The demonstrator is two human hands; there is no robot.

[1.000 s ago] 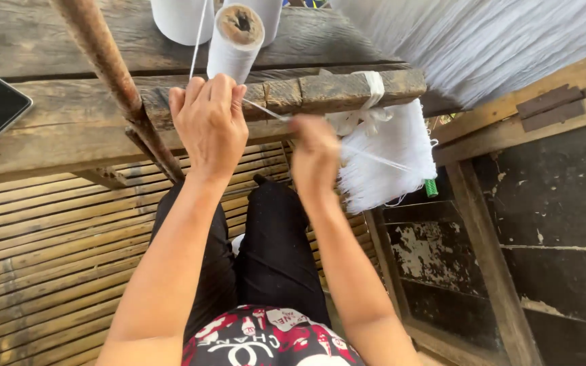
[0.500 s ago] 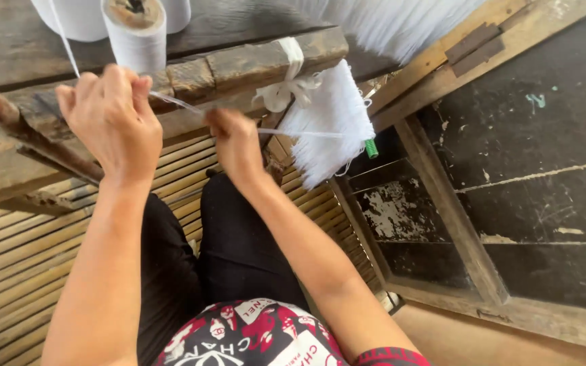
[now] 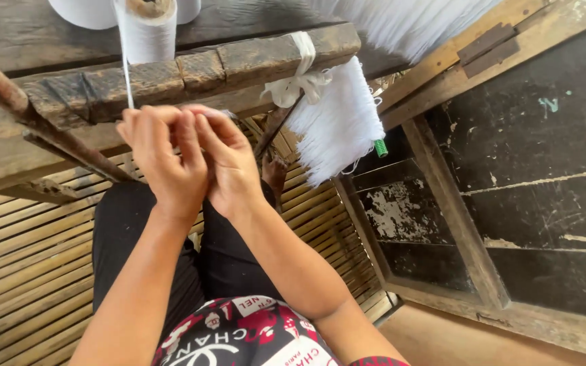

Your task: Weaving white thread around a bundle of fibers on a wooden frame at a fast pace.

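Both hands now together at chest height, were apart w/ thread stretched between: left hand [image 3: 164,159] & right hand [image 3: 228,166] pinch the white thread [image 3: 126,74] at their fingertips, prob joining ends. Thread runs up to spool [image 3: 147,30] on wooden beam [image 3: 191,68]. Beyond: white yarn bundle [image 3: 337,122], bamboo slat floor [image 3: 22,257], dark wall panels

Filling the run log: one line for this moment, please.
left hand: pinching white thread | right hand: touching left | thread from spool
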